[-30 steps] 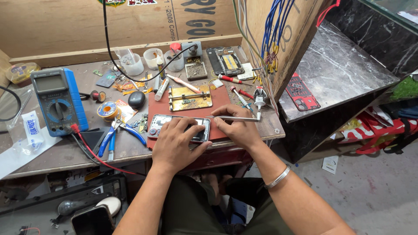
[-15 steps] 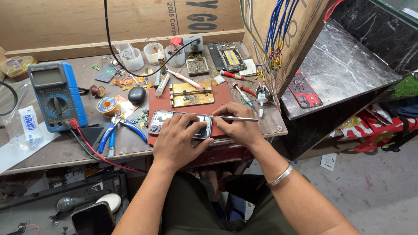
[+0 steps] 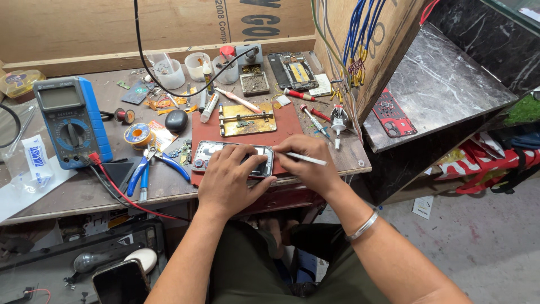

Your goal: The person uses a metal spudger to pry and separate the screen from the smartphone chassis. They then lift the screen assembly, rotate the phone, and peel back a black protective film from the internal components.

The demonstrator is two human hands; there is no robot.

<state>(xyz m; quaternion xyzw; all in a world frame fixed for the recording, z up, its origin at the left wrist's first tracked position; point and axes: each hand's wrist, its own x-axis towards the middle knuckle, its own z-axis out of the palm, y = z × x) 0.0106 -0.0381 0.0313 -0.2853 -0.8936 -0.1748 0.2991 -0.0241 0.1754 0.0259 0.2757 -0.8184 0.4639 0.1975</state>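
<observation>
A: Where's the opened phone [image 3: 232,159]?
B: Flat on the red mat [image 3: 292,121], near edge of the workbench [image 3: 67,191], just below the brass clamp jig [image 3: 247,119].
A: Hands?
B: Left hand [image 3: 230,180] lies over the phone w/ fingers pressing it down. Right hand [image 3: 306,163] pinches thin metal tweezers [image 3: 306,159], tip at the phone's right end.
A: Nearby?
B: Blue multimeter [image 3: 70,121] far left, blue-handled pliers [image 3: 147,169] btwn.

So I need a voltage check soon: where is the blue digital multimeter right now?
In the head view the blue digital multimeter lies at the workbench's left, left of the solder spool and the blue-handled pliers, well left of the left hand.
</observation>
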